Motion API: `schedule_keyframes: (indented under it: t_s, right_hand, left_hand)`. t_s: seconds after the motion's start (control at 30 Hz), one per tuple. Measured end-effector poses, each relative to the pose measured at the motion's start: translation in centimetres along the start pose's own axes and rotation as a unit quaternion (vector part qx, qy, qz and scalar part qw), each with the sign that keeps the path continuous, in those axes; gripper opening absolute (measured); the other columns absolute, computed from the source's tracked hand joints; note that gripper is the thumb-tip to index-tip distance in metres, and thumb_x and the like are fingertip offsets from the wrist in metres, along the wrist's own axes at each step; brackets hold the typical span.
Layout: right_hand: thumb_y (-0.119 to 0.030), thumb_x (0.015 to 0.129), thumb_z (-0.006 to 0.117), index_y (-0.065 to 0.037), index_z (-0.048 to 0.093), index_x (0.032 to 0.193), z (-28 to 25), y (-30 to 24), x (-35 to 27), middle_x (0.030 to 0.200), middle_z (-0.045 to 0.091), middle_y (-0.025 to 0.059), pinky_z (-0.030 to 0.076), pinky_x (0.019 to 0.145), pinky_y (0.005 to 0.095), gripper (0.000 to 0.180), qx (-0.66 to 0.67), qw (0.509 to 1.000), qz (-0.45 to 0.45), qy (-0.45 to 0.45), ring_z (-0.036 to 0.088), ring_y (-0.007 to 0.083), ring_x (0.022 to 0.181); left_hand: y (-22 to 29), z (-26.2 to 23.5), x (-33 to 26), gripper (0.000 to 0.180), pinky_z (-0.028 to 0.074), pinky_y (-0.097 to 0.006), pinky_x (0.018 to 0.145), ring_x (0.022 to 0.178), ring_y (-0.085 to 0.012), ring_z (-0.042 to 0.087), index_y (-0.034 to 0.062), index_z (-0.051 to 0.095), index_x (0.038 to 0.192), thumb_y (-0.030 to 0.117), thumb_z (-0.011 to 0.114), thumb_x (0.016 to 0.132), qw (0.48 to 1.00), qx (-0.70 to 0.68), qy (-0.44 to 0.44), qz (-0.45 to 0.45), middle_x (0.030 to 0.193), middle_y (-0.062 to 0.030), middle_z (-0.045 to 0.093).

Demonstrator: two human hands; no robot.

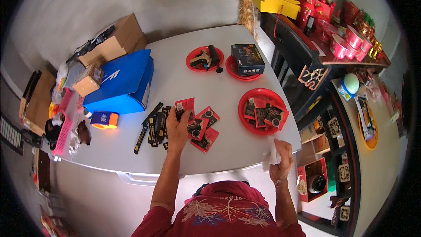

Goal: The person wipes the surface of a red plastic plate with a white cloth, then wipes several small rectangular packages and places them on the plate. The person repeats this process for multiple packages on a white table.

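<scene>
My left hand (177, 131) is closed at the lower edge of a red-and-black packet (187, 105) over the middle of the table. Right beside it lie several like packets (206, 139), overlapping. To the left of that hand is a loose pile of slim black sachets (153, 125) with gold marks. At the table's front right edge my right hand (283, 160) grips a crumpled white tissue (272, 157). Beyond it, a red plate (243, 120) carries more of the red-and-black packets (265, 115).
Farther back, a red plate (189, 63) bears a black-handled tool (214, 55); a black box (247, 59) sits on another. A blue box (118, 83), a cardboard box (116, 41) and a pink basket (63, 127) line the left side. A dark cabinet (337, 149) stands right of the table.
</scene>
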State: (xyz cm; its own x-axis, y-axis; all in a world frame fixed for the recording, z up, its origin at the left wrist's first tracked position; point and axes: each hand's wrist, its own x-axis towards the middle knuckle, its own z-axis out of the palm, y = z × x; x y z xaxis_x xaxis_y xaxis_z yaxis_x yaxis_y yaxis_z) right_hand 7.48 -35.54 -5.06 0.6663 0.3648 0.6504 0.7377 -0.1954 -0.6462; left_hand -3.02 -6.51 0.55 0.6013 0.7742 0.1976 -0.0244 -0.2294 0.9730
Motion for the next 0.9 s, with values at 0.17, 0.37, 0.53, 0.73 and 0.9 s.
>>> schedule_keyframes:
  t_s: [0.17,0.37,0.53,0.73,0.9]
  right_hand:
    - [0.008,0.056,0.073,-0.008,0.060,0.113,5.3,-6.5,3.2,0.116,0.052,0.0170,0.046,0.089,0.0436,0.060,0.097,0.994,-0.057,-0.014,0.053,0.0343,0.106]
    - [0.001,0.063,0.069,-0.007,0.065,0.108,9.7,-10.9,3.1,0.114,0.054,0.0151,0.050,0.077,0.0399,0.046,0.013,0.987,-0.157,-0.013,0.055,0.0321,0.097]
    - [-0.011,0.064,0.067,-0.012,0.063,0.111,9.2,-10.3,4.8,0.117,0.054,0.0081,0.052,0.067,0.0352,0.047,-0.086,0.989,-0.095,0.073,0.054,0.0284,0.088]
    - [-0.010,0.063,0.066,-0.011,0.064,0.109,9.0,-12.3,1.7,0.118,0.055,0.0061,0.052,0.069,0.0333,0.046,-0.083,0.983,-0.162,0.007,0.054,0.0261,0.087]
    - [-0.001,0.061,0.067,-0.007,0.063,0.110,7.8,-12.7,2.8,0.118,0.054,0.0104,0.052,0.068,0.0356,0.050,-0.101,0.985,-0.143,0.004,0.053,0.0290,0.091]
  left_hand:
    - [1.7,2.4,-3.7,0.029,0.050,-0.038,0.088,0.101,-0.0230,0.060,0.0037,0.049,0.121,0.017,0.045,0.095,0.890,-0.396,-0.145,-0.173,0.111,-0.0114,0.060]
    - [3.0,3.1,-6.9,0.050,0.041,-0.038,0.099,0.119,-0.0237,0.049,0.0100,0.039,0.135,0.044,0.030,0.099,0.787,-0.503,-0.259,-0.244,0.133,-0.0104,0.047]
    - [3.2,3.2,-8.5,0.049,0.035,-0.038,0.105,0.126,-0.0227,0.042,0.0130,0.037,0.137,0.044,0.026,0.100,0.831,-0.437,-0.206,-0.274,0.136,-0.0102,0.043]
    - [2.7,2.0,-9.1,0.057,0.040,-0.038,0.100,0.122,-0.0219,0.045,0.0132,0.036,0.137,0.052,0.030,0.097,0.757,-0.508,-0.286,-0.297,0.133,-0.0072,0.046]
    - [2.8,2.4,-10.2,0.054,0.042,-0.038,0.098,0.120,-0.0222,0.048,0.0124,0.038,0.136,0.049,0.034,0.097,0.770,-0.509,-0.251,-0.293,0.131,-0.0072,0.048]
